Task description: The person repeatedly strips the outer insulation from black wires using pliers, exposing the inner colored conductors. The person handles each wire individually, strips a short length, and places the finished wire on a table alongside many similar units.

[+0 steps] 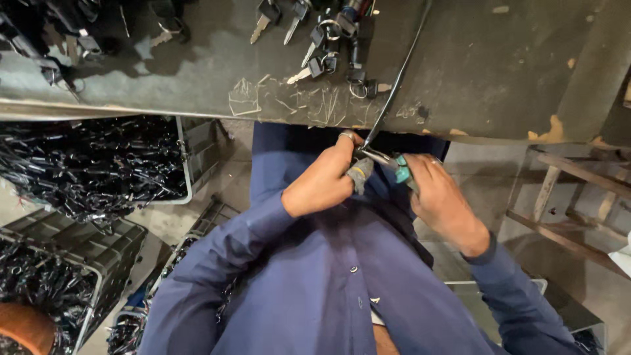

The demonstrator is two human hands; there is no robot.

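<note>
Pliers (394, 164) gripped in right hand (440, 200) bite black cable (401, 66); left hand (322, 181) fingers clamp a grey part (359, 174).

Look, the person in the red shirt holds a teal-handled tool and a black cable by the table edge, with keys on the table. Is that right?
Not quite: the shirt is dark blue, not red. The head view shows it. The rest holds: the right hand grips the teal-handled tool, the left hand is at the black cable by the table edge, and keys lie on the table.
</note>
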